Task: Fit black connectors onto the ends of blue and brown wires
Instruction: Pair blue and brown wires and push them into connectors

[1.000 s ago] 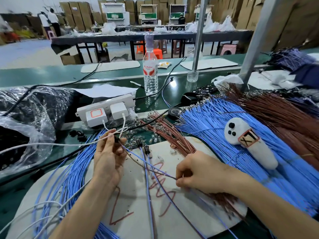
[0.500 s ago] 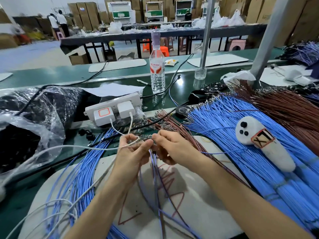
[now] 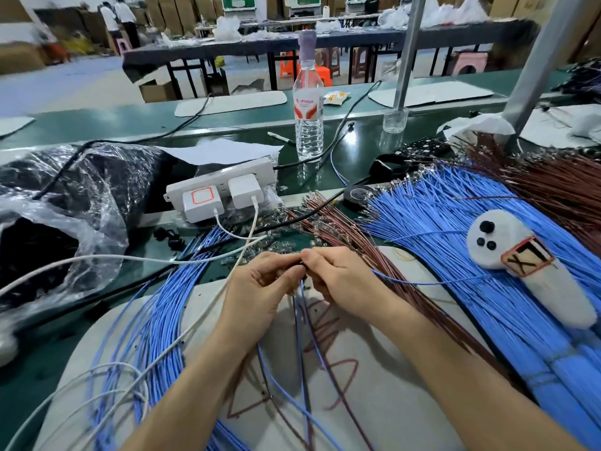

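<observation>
I am watching the left hand (image 3: 260, 288) and the right hand (image 3: 341, 281) meeting fingertip to fingertip over the far edge of the flat white work board (image 3: 390, 385). The left hand's thumb and forefinger are pinching a small black plastic connector (image 3: 301, 263), most of it hidden. The right hand's fingers are curling tight around the ends of the thin blue and brown wires (image 3: 301, 320), which are trailing back towards me.

I am judging the main risk to be a terminal going in crooked or only partway. The joint is being covered by fingertips, so a bent pin would be going unnoticed. The trailing wires are also crossing each other on the board, and a snag there could be tugging an end back out. The colours could end up in the wrong slots.

As for writing, the clear plastic water bottle (image 3: 308, 125) is showing red lettering beginning "Wah"; the rest is blurring. The white plush toy (image 3: 507, 242) on the right is wearing a red-framed tag reading roughly "XT". The red scribbles on the board are not reading as words.
</observation>
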Available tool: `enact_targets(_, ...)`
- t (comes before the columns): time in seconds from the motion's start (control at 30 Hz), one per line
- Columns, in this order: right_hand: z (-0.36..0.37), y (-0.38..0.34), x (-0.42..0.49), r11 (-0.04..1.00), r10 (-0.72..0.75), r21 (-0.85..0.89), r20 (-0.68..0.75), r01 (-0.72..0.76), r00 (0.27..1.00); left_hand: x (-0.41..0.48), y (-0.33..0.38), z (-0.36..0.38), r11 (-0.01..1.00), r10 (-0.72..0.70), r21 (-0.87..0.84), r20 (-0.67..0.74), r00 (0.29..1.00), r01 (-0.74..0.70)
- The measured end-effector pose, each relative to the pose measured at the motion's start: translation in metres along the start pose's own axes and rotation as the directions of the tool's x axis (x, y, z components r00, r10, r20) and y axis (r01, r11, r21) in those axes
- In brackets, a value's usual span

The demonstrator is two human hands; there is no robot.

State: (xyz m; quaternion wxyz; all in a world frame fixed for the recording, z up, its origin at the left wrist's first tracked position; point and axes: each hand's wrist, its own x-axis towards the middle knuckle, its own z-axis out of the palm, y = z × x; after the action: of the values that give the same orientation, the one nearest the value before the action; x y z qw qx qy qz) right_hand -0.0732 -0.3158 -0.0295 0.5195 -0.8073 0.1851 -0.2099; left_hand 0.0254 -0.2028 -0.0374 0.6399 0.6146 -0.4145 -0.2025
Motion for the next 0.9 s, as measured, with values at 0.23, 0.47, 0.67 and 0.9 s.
enact_targets(0.23, 0.001, 0.012, 0.002, 0.987, 0.041, 0.158, -0.022, -0.037, 0.999, 0.003, -0.001, 0.002, 0.990, 0.076, 0.115, 0.041, 0.996, -0.081)
enact_targets(0.47, 0.001, 0.006, 0.000, 0.930, 0.083, 0.359, 0.017, -0.084, 0.996, 0.003, 0.007, 0.004, 0.986, 0.088, 0.136, 0.058, 0.994, -0.096)
enact_targets(0.67, -0.011, -0.003, -0.005, 0.922, 0.131, 0.367, 0.001, -0.122, 0.991, -0.002, 0.003, 0.003, 0.980, 0.117, 0.159, 0.016, 0.993, -0.118)
enact_targets(0.9, -0.025, 0.005, -0.003, 0.928, -0.027, -0.371, -0.156, -0.034, 0.987, 0.000, -0.003, -0.001, 0.957, -0.084, 0.257, -0.208, 0.975, 0.137)
